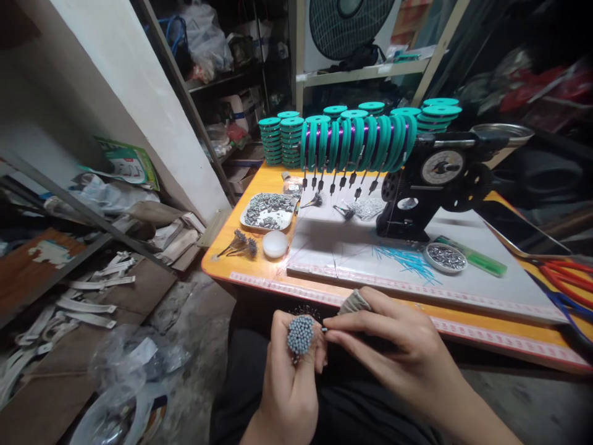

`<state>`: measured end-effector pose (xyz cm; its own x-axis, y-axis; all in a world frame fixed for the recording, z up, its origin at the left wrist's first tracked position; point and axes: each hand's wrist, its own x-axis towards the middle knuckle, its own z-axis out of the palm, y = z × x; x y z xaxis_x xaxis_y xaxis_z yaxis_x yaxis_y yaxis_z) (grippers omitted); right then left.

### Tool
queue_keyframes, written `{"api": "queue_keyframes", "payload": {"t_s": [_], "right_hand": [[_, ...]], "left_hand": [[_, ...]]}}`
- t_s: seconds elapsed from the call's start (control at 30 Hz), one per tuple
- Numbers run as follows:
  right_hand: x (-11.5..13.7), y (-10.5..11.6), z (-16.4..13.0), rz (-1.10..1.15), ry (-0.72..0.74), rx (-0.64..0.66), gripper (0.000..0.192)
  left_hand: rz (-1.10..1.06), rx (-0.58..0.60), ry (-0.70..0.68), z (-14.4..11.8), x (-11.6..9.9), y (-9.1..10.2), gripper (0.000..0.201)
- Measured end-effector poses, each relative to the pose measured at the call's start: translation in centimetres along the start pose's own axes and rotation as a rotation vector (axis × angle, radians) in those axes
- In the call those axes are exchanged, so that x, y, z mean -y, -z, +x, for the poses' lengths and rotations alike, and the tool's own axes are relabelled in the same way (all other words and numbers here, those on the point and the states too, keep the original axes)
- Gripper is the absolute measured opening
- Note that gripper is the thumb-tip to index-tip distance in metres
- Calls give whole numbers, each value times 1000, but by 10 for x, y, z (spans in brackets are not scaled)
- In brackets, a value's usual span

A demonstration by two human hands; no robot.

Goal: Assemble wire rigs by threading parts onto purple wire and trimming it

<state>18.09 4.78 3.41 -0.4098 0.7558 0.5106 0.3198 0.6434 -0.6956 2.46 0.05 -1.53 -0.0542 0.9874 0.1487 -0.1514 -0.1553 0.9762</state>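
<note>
Gripping a tight bundle of grey round-tipped pieces (300, 334), your left hand (288, 377) is closing its fingers around the cluster, the small matte heads packed into a rounded dome facing up. The bundle is sitting low in the near centre, above your lap and just short of the table edge. Your right hand (393, 346) is reaching in from the right, thumb and forefinger pinching together at a tiny dark piece just beside the bundle; what that piece is cannot be made out. A bit of grey-brown cloth (354, 302) is showing above your right fingers.

Beyond your hands, the orange table (486, 337) is carrying a pale smooth mat (352, 247) with printed ruler strips along the near edge. A shallow rectangular tray (269, 212) of small shiny metal sleeves is lying at the far left of the table, with a white round lid (275, 243) near it and a small purple-grey bunch (243, 243) to its left. A black hand-cranked winder (430, 182) with a dial is standing at the right, and a round tin (445, 257) of metal bits is lying in front of it. Teal plastic spools (356, 143) wound with purple thread are hanging in a row at the far side. Loose thin teal strands (407, 259) are lying scattered on the mat.
</note>
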Motion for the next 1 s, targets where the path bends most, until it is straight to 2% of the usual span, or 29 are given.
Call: {"api": "queue_keyframes", "payload": {"t_s": [0.2,0.43,0.53,0.67,0.73,0.87,1.0], "right_hand": [[-2,3,0,153,-60,13,18],[1,-2,1,121,-66,36,15],[5,-3,2,-44,38,-8,10],[6,4,1,-214,133,-101,15],[4,9,0,-240,144,-108,14],[4,13,-2,-244,172,-68,19],[6,11,-3,-230,172,-65,21]], "left_hand": [[-160,37,139,5,-11,-4,23],[-200,46,188,2,-10,-6,22],[-93,-82,25,4,-5,-7,21],[24,-398,-279,19,-7,6,19],[33,-445,-338,25,-10,16,21],[194,-263,-326,22,-12,24,7],[-36,-26,-236,13,-10,13,13]]}}
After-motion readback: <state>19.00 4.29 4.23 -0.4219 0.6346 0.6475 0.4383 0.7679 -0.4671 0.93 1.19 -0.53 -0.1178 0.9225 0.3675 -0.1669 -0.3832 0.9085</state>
